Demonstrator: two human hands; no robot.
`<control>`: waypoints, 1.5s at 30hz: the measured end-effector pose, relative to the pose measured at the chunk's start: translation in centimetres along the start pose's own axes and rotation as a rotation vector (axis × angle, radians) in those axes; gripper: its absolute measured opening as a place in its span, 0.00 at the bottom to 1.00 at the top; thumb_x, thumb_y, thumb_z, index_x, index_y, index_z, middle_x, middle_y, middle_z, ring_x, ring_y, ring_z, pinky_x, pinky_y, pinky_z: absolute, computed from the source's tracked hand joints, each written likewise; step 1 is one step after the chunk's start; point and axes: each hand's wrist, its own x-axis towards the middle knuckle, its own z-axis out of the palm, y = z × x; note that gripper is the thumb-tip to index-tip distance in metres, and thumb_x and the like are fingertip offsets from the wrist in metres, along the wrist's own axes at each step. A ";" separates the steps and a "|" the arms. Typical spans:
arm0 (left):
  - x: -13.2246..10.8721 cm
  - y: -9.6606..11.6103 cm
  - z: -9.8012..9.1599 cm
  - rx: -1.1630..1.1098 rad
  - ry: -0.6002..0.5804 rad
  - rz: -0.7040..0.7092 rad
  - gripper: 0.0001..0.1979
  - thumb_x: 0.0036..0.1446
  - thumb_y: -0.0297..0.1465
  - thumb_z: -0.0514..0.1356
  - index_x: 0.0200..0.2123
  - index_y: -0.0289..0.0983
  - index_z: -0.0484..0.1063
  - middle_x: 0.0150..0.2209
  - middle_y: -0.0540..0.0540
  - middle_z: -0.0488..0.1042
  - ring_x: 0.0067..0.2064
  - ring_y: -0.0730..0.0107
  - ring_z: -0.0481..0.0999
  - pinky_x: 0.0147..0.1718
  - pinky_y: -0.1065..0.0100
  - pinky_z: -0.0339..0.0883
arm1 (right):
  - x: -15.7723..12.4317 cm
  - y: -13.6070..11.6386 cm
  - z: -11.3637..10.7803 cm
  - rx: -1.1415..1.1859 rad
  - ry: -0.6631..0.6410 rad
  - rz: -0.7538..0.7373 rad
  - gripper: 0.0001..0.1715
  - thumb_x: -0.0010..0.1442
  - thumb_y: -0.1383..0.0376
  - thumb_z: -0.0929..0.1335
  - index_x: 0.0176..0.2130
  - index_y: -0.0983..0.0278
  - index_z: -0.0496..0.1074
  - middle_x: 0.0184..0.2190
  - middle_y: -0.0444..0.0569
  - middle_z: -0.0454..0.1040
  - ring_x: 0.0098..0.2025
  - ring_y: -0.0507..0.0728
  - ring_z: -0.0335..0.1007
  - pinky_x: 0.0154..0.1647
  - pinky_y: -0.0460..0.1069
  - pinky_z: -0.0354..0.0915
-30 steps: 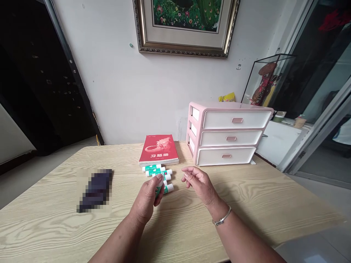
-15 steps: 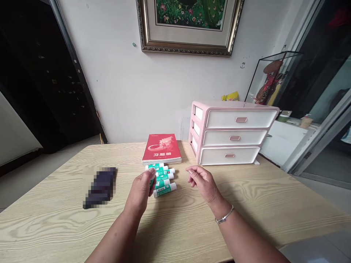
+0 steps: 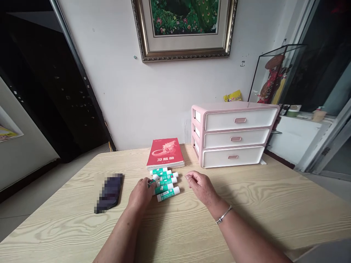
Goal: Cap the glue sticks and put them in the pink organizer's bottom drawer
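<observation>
while a dark, partly pixelated object (image 3: 111,193) lies at the left of the wood-grained table (image 3: 192,230), the left hand (image 3: 141,191) grasps a small tube (image 3: 155,178) between thumb and fingers, its body green, its visible end white; it is at the left side of a group of similar tubes (image 3: 168,194), though contact with them cannot be told. these lie side by side, green and white labels up, white ends pointing right, just in front of a red book (image 3: 166,151). the right hand (image 3: 202,185) is curled, thumb and fingertips close together; i cannot tell whether they pinch anything. behind it, the pink-framed drawer unit (image 3: 236,106) has three closed white drawers, contents hidden. farther right, a black-edged clear case (image 3: 274,49) contains a figure (image 3: 271,82) with red and yellow parts.
</observation>
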 end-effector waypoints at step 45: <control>0.5 0.7 0.0 -0.418 -0.223 0.262 0.27 0.46 0.29 0.57 0.52 0.35 0.74 0.48 0.41 0.77 0.51 0.55 0.73 0.53 0.59 0.66 | -1.6 -1.1 1.5 -0.474 -0.459 -0.125 0.55 0.45 0.51 0.78 0.66 0.59 0.60 0.69 0.56 0.53 0.72 0.70 0.40 0.71 0.65 0.46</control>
